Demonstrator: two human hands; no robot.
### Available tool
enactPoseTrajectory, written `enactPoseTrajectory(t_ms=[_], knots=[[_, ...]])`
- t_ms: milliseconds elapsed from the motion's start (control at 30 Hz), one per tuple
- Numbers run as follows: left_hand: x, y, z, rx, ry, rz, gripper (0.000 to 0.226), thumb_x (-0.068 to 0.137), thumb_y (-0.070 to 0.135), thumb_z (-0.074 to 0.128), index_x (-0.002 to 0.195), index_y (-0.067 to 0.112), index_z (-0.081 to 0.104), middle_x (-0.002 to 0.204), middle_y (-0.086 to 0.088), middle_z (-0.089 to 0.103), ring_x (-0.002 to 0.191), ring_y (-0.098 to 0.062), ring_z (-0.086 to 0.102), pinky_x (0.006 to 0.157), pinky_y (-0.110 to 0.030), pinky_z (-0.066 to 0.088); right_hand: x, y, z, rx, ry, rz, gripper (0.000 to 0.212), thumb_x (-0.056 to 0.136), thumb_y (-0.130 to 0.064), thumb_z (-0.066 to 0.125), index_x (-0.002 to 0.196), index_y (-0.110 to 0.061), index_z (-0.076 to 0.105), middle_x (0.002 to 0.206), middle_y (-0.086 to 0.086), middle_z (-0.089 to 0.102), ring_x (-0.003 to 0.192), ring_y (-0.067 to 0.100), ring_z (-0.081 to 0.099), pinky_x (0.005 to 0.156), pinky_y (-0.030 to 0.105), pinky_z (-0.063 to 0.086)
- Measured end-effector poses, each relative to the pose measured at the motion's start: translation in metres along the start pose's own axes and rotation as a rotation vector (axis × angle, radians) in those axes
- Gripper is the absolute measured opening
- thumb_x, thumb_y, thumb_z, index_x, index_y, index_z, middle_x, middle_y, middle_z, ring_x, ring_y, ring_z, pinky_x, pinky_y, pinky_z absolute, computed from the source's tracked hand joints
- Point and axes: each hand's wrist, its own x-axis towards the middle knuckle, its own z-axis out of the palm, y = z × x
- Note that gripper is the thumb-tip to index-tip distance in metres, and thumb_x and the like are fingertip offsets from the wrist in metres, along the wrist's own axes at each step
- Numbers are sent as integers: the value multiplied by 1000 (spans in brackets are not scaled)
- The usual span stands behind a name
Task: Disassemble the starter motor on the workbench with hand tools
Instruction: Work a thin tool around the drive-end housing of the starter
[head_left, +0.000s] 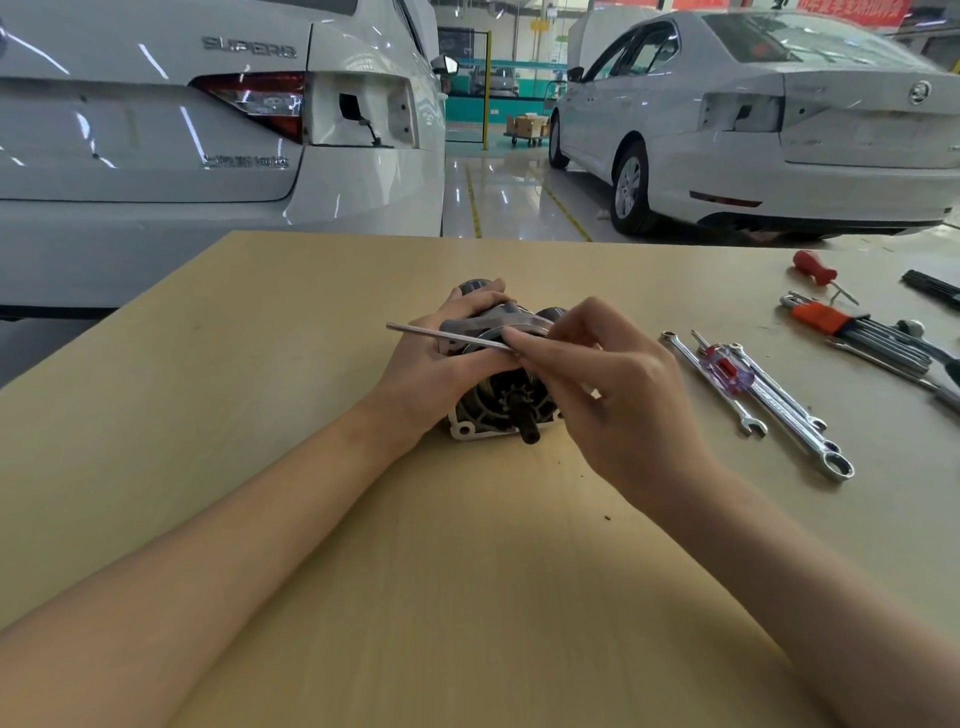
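Nearby, wrenches right of starter motor in left grip; right grip pinching thin rod.

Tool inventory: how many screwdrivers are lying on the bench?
2. A red-handled screwdriver near the far right of the bench; a purple-and-red-handled screwdriver lying across the wrenches, mid-right. More may be hidden past the frame's right edge.

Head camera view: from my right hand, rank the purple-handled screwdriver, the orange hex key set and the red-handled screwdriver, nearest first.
Measured from the right hand, which pinches a thin metal rod:
1. Purple-handled screwdriver, just to its right, lying among the wrenches.
2. Orange hex key set, farther right and farther back.
3. Red-handled screwdriver, farthest, toward the bench's far right edge.
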Motion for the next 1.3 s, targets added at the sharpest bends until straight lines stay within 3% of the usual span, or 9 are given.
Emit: enactPoseTrajectory(t_ms=[167, 267, 333, 433, 533, 667, 1000, 1200, 1300], knots=[[0, 1, -1, 48, -7, -3, 74, 68, 22, 82, 135, 11, 52, 145, 2, 47, 139, -15, 36, 115, -40, 31, -1, 0, -2, 13, 8, -13, 30, 86, 3, 67, 111, -13, 72, 83, 7, 56, 68, 18, 53, 59, 23, 39], [-1, 0, -2, 81, -10, 28, 61, 75, 22, 78, 132, 13, 56, 143, 2, 50, 129, 1, 44, 110, -22, 35, 0, -6, -5, 104, 42, 69, 24, 86, 1, 67, 106, -10, 74, 83, 7, 59, 70, 19, 57, 61, 28, 46], [-1, 1, 0, 90, -10, 34, 56, 74, 29, 78, 126, 14, 60, 136, -1, 56, 127, -8, 50, 108, -28, 39, 2, -11, -9, 263, 126, 250, 17, 87, -3, 67, 98, -12, 74, 81, 4, 62, 71, 17, 60, 63, 33, 52], [-2, 2, 1, 124, 14, 12, 62, 70, 37, 76, 126, 16, 61, 142, 3, 51, 139, -15, 36, 116, -41, 30, 6, -14, -16, 613, 201, 605, 15, 88, -4, 64, 88, -17, 71, 74, 2, 68, 65, 16, 63, 61, 32, 56], [-2, 2, 0, 140, 12, 28, 60, 73, 34, 78, 127, 16, 60, 143, 4, 50, 138, -10, 36, 116, -38, 30, 7, -10, -19, 922, 211, 894, 10, 91, -1, 58, 86, -7, 63, 63, 1, 63, 56, 15, 61, 57, 28, 55], [-2, 4, 1, 163, 16, 28, 63, 69, 39, 73, 127, 16, 60, 142, 1, 51, 139, -15, 36, 116, -42, 29, 10, -7, -16, 1236, 294, 1138, 8, 90, 5, 54, 85, -1, 56, 59, 7, 63, 53, 19, 66, 52, 24, 55], [-3, 5, 0, 165, -2, 30, 65, 72, 37, 77, 129, 14, 59, 142, 2, 51, 133, -8, 42, 113, -32, 34, 7, -12, -17, 1239, 253, 1081, 8, 88, 3, 59, 85, -2, 53, 78, 19, 72, 80, 32, 73, 61, 26, 58], [-2, 4, 0, 157, -4, 33, 61, 69, 40, 70, 126, 19, 60, 145, 8, 47, 137, -4, 34, 115, -25, 29, 7, -14, -18, 1178, 256, 1075, 12, 88, 3, 61, 82, -4, 52, 76, 18, 71, 78, 31, 73, 61, 26, 58], [-2, 5, 1, 151, -2, 25, 62, 69, 39, 70, 127, 17, 60, 144, 8, 48, 134, -4, 39, 115, -31, 31, 7, -12, -19, 1065, 225, 973, 13, 87, 0, 64, 80, -6, 55, 75, 13, 71, 73, 27, 74, 62, 26, 58]])
